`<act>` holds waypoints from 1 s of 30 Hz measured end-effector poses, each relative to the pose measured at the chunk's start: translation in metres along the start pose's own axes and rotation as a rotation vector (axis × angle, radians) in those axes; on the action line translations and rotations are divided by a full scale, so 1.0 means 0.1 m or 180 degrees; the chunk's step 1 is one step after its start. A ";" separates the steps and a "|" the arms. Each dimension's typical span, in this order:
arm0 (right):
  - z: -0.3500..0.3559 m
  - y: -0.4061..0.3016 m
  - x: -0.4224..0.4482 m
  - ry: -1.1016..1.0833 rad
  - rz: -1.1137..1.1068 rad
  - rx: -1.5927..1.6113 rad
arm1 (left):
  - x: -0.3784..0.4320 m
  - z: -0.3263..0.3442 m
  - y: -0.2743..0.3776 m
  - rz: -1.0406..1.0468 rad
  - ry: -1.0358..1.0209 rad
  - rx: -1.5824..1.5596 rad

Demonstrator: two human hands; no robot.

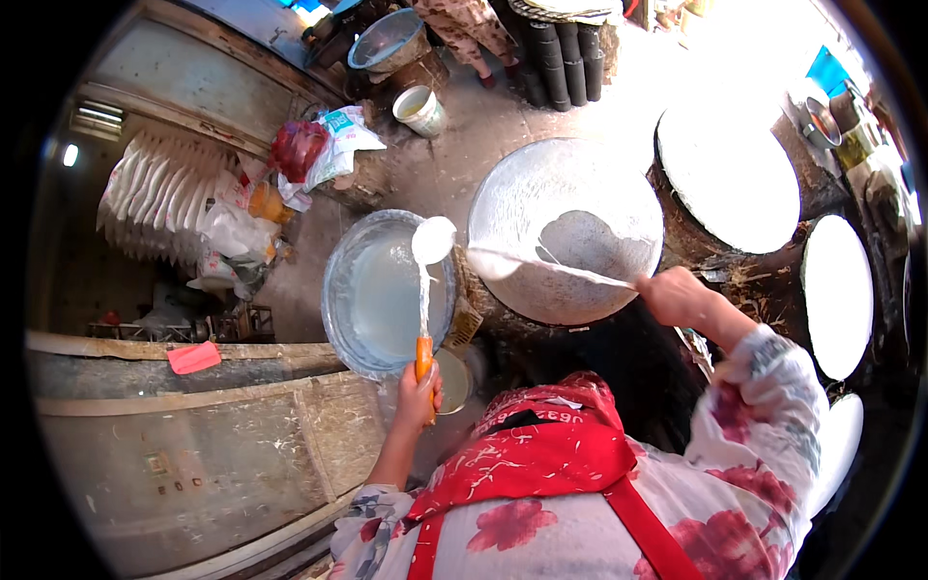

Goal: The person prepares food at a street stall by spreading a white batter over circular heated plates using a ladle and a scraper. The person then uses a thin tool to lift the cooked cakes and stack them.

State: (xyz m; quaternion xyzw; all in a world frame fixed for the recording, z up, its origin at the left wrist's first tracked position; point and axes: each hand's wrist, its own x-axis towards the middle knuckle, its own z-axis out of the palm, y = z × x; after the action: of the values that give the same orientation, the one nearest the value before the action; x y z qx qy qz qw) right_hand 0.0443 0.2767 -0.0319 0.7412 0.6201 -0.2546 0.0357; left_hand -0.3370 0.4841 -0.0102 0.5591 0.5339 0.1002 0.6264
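Observation:
My left hand (pixel 418 395) grips the orange handle of a ladle (pixel 433 241), whose batter-coated bowl is over the right part of a large basin (pixel 335 319) of thin whitish liquid. In my right hand (pixel 674 296) is the end of a long, thin, white-coated tool (pixel 565 270), which reaches left across a big round griddle (pixel 616 181). A whitish layer covers much of the griddle, with a darker grey patch near its middle. The far end of the tool lies by the griddle's left edge; whether it touches the surface I cannot tell.
More round griddles (pixel 732 181), (pixel 839 297) stand at the right. A small bucket (pixel 429 119), a blue-rimmed basin (pixel 388 36) and plastic bags (pixel 337 156) are at the back. Another person's legs (pixel 464 32) show beyond. A wooden-framed panel (pixel 181 457) lies left, with a container (pixel 455 384) near my left hand.

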 end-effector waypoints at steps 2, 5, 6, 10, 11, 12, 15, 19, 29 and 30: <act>0.09 0.18 -0.14 0.0297 0.0410 0.0147 | -0.01 0.01 -0.01 0.0017 -0.0079 0.0123; 0.36 0.37 -0.17 0.0804 0.0827 0.0171 | 0.01 0.04 -0.01 0.0177 -0.0293 0.0382; 0.32 0.25 -0.23 0.0565 0.0712 0.0132 | 0.03 0.04 -0.04 0.0216 -0.0336 0.0487; 0.31 -0.09 -0.56 0.0353 0.0514 0.0120 | -0.04 -0.06 -0.11 0.0298 -0.0415 0.1047; 0.32 -0.08 -0.65 0.0448 0.0745 0.0215 | -0.06 -0.09 -0.11 0.0326 -0.0443 0.1208; 0.39 -0.06 -0.66 0.0662 0.1097 0.0363 | -0.05 -0.14 -0.17 0.0624 -0.0442 0.1569; 0.76 -0.23 -0.71 0.0935 0.1234 0.0235 | 0.03 -0.26 -0.29 0.1472 -0.0500 0.2407; 1.01 -0.81 -1.01 0.1027 0.1044 0.0644 | -0.11 -0.32 -0.12 0.1677 -0.0753 0.2991; 1.39 -2.47 -0.02 0.2106 0.1914 0.2641 | 0.23 -0.62 -0.40 0.1842 -0.0909 0.0949; 1.45 -2.56 0.20 0.2039 0.1790 0.2597 | 0.13 -0.54 -0.16 0.1431 -0.1265 0.0242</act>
State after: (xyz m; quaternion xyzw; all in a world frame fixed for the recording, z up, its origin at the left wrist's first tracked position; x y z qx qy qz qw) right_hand -0.2421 0.3001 -0.0987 0.8709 0.2316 -0.2168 -0.3753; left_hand -0.3812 0.5199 -0.0201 0.6949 0.2670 0.1050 0.6594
